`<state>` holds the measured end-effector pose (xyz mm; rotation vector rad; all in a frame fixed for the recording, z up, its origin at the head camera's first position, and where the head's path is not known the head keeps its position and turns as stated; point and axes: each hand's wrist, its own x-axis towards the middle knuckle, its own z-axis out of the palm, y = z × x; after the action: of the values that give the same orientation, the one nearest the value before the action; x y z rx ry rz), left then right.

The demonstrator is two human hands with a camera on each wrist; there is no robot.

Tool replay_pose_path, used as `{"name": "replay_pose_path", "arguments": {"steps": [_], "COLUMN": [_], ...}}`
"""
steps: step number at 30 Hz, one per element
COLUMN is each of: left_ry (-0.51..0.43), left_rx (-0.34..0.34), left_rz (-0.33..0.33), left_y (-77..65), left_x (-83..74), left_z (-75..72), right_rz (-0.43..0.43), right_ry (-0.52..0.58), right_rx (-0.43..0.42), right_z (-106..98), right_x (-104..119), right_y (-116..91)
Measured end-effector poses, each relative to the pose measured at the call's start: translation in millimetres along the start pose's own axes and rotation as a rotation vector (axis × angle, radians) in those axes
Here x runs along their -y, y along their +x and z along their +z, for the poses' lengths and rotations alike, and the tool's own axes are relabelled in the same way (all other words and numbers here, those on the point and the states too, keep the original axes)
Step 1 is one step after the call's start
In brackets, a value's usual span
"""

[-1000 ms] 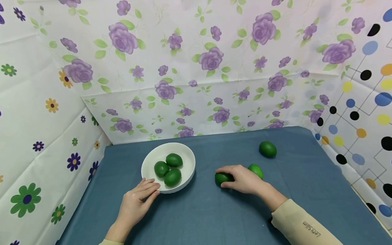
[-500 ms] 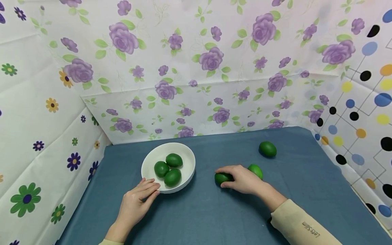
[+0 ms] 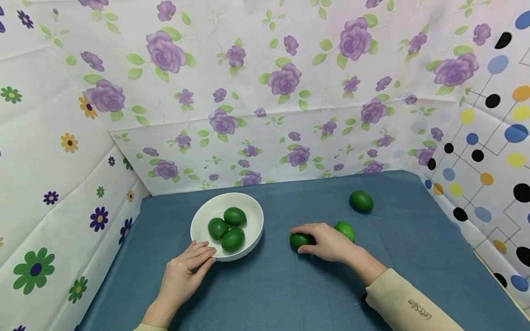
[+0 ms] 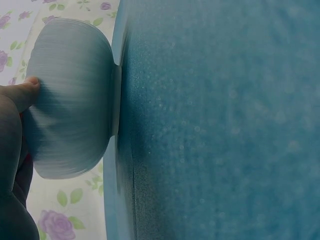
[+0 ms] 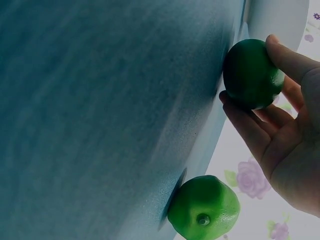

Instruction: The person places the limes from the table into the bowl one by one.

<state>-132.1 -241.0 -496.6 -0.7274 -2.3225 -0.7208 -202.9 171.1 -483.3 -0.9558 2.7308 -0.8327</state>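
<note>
In the head view a white bowl (image 3: pixel 248 250) stands on the left part of the table, with several limes inside, among them a dark green lime (image 3: pixel 233 240). My left hand (image 3: pixel 182 276) holds its near-left rim, thumb against the outer wall and fingers over the edge; the left wrist view shows the thumb (image 4: pixel 25 94) on the bowl's side (image 4: pixel 72 100). To the right of the bowl, my right hand (image 3: pixel 329 242) grips another dark green lime (image 5: pixel 251 75) between thumb and fingers, low at the tabletop. A brighter green lime (image 3: pixel 345 230) lies just behind that hand, partly hidden by it.
One more dark lime (image 3: pixel 361 201) lies farther back on the right. Blue cloth (image 3: pixel 265 294) covers the table. A flowered sheet (image 3: pixel 256 92) hangs along the back edge, with patterned sheets at the left and right sides.
</note>
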Motion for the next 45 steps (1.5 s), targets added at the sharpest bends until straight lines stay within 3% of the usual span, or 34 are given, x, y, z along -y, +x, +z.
{"name": "replay_pose_path", "arguments": {"steps": [45], "left_ry": [0.005], "left_rx": [-0.007], "left_rz": [0.0], "left_y": [0.5], "left_x": [-1.6], "left_z": [0.0], "right_rz": [-0.009], "right_ry": [0.003], "right_rx": [-0.009], "right_z": [1.2], "right_x": [-2.1], "right_y": [-0.8]}}
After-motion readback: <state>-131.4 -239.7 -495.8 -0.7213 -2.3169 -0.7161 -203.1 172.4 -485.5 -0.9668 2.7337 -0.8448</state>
